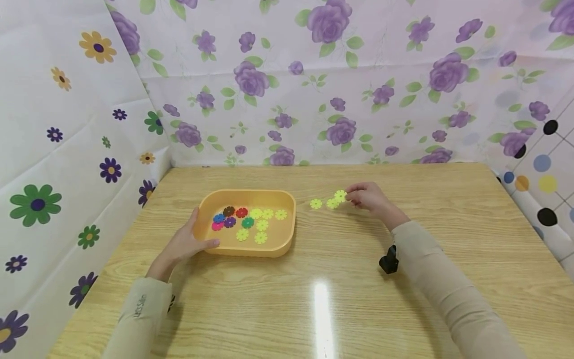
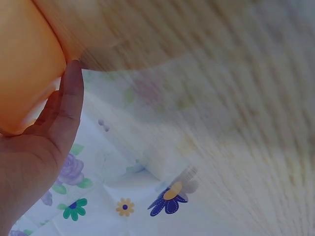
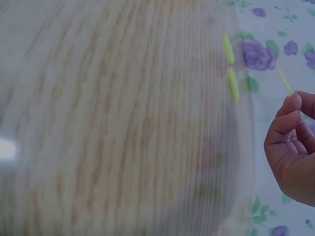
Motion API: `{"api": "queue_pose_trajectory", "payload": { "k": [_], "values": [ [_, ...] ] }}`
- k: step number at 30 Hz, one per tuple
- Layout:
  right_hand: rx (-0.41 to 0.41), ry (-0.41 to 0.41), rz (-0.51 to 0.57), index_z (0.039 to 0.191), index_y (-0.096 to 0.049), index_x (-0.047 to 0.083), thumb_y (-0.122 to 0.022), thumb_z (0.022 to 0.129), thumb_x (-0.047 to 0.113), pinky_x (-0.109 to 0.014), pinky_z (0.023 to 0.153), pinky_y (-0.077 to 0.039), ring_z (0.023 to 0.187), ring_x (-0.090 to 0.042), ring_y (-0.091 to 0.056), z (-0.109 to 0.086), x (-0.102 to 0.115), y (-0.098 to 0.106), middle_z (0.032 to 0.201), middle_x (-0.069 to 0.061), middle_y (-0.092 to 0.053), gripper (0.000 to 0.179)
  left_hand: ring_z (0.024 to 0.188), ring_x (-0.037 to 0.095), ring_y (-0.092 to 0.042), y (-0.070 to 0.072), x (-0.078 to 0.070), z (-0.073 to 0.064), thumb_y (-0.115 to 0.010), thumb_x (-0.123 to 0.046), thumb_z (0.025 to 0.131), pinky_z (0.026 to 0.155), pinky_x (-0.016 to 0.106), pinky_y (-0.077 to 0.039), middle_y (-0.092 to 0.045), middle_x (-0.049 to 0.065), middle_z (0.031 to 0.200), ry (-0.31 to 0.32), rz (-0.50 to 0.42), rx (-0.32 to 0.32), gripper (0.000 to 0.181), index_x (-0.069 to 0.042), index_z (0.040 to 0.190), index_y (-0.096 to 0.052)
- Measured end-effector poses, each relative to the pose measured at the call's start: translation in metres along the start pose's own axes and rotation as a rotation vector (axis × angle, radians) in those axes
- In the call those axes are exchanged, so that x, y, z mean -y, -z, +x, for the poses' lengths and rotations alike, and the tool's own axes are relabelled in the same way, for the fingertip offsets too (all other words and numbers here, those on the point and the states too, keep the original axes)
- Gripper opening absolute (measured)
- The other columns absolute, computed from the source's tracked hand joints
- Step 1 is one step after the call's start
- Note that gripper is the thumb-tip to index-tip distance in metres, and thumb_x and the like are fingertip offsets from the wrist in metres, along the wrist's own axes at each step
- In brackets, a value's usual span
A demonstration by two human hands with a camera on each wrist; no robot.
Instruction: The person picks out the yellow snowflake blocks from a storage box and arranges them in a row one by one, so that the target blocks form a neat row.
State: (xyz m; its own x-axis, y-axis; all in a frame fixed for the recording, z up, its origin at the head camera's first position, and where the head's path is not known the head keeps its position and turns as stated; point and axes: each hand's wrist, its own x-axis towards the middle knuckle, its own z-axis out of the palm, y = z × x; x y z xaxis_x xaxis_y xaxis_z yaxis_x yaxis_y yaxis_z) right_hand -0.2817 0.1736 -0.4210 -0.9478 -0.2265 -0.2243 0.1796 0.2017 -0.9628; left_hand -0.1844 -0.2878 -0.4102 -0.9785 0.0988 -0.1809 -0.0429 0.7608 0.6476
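Observation:
An orange plastic basin point(image 1: 287, 244) stands on the wooden table, holding several notched, flower-shaped plastic discs. My left hand point(image 1: 190, 239) grips its left end, thumb over the front rim and fingers along the outer wall. In the left wrist view those fingers point(image 2: 71, 93) lie against the basin's side point(image 2: 29, 64). To the right of the basin, my right hand point(image 1: 368, 197) pinches a yellow snowflake disc point(image 1: 340, 195) between thumb and fingertips. In the right wrist view this disc point(image 3: 285, 82) appears edge-on, above the tabletop. Two more yellow discs point(image 1: 316, 203) lie on the table just left of it.
Inside the basin, yellow discs point(image 1: 261, 238) lie toward the right; blue, pink, purple, brown, red and green ones point(image 1: 247, 222) sit left and centre. A flowered sheet point(image 1: 282, 119) hangs behind the table's back edge. A black device point(image 1: 389, 260) is strapped at the right wrist.

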Motion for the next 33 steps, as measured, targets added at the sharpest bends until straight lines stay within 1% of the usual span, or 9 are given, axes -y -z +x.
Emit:
{"api": "queue_pose_trajectory", "payload": {
  "k": [5,12,18,25,33],
  "values": [
    [-0.015,-0.019,-0.05,0.113,-0.052,-0.011,-0.056,0.087,0.003,-0.028,0.064,-0.048,0.067,-0.013,-0.051,0.001,-0.005,0.005,0.079,-0.002,-0.057,0.03,0.13,0.048,-0.015,0.001,0.001,0.0,-0.073,-0.041,0.074,0.101,0.062,-0.016,-0.007,0.029,0.146,-0.006,-0.001,-0.001,0.117,-0.004,0.143,0.014],
    [-0.025,-0.035,-0.102,0.11,-0.053,-0.015,-0.058,0.085,-0.001,-0.023,0.056,-0.047,0.061,-0.009,-0.053,0.003,-0.01,0.01,0.071,-0.002,-0.058,0.029,0.13,0.048,-0.015,0.0,0.001,0.001,-0.073,-0.043,0.073,0.102,0.062,-0.016,-0.007,0.03,0.146,-0.002,0.007,-0.001,0.117,-0.004,0.143,0.014],
    [-0.047,-0.063,-0.172,0.111,-0.054,-0.013,-0.058,0.085,0.001,-0.022,0.057,-0.048,0.062,-0.009,-0.055,0.006,-0.015,0.015,0.072,-0.002,-0.059,0.03,0.13,0.048,-0.015,-0.001,0.002,0.001,-0.072,-0.042,0.074,0.102,0.061,-0.016,-0.007,0.03,0.146,-0.01,0.005,-0.002,0.117,-0.004,0.143,0.013],
    [-0.065,-0.102,-0.19,0.11,-0.055,-0.01,-0.058,0.086,0.004,-0.022,0.056,-0.047,0.062,-0.01,-0.056,0.008,-0.019,0.014,0.073,-0.004,-0.061,0.028,0.13,0.048,-0.014,0.0,0.002,0.001,-0.072,-0.042,0.074,0.102,0.061,-0.016,-0.006,0.029,0.146,-0.01,0.001,-0.004,0.116,-0.003,0.143,0.012],
    [-0.105,-0.107,-0.183,0.11,-0.055,-0.011,-0.057,0.086,0.002,-0.021,0.054,-0.049,0.06,-0.011,-0.057,0.007,-0.022,0.014,0.074,-0.007,-0.061,0.027,0.13,0.048,-0.014,0.0,0.002,0.001,-0.072,-0.041,0.074,0.102,0.061,-0.016,-0.007,0.03,0.146,-0.011,0.007,-0.005,0.115,-0.003,0.143,0.012]
  ]
}}
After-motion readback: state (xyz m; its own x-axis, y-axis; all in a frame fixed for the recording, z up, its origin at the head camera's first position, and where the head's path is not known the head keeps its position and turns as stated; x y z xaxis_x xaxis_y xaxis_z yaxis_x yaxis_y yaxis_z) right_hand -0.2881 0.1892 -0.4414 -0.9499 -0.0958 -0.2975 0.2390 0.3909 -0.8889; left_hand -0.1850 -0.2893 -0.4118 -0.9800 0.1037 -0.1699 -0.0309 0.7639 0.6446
